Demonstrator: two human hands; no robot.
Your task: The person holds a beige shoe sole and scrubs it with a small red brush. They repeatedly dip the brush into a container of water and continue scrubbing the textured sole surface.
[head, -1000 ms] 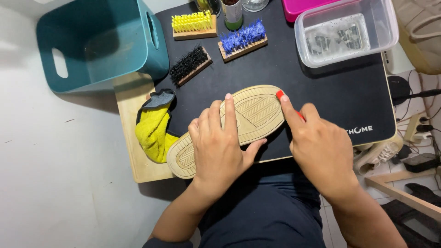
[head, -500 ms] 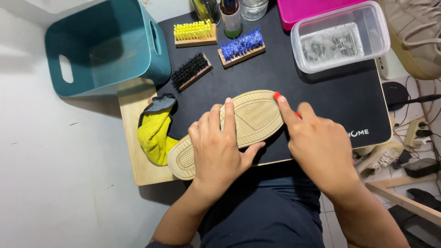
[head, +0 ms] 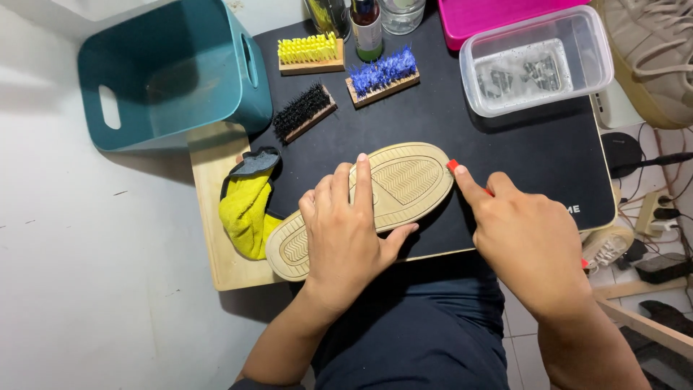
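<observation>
Near the desk's front edge the left hand [head: 346, 231] presses flat on the upturned sole [head: 390, 189] while the right hand [head: 523, 235] grips a red tool [head: 453, 165] at its toe; brushes [head: 303, 112] lie untouched

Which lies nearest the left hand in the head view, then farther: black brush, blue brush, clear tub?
From the left hand:
1. Black brush, just above it, slightly left.
2. Blue brush, farther up the mat, near centre.
3. Clear tub, far upper right corner.
</observation>
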